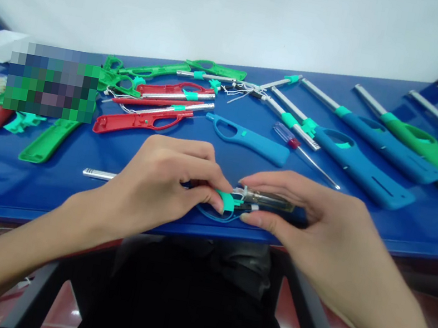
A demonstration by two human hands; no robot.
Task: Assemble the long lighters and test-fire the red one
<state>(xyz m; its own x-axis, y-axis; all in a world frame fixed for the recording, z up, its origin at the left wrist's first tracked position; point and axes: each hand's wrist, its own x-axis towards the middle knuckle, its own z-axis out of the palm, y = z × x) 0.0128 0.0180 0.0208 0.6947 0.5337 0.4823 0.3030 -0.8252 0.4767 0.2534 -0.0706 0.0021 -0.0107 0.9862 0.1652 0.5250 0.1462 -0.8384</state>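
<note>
Near the middle: left hand (172, 178) pinches the small mint-green plastic bit (227, 203); right hand (332, 218) grips round the clear plastic tube (267, 199). Press softly.

Left fingers (209, 198) pinch a teal part (229, 204) while right fingers (270, 222) flank a translucent cylinder (267, 199).

My plastic piece (229, 203): bright mint green
My casing (218, 218): blue
My tank (267, 199): smoky brown
My screwdriver handle (285, 135): purple, red
My table (28, 189): blue
</note>
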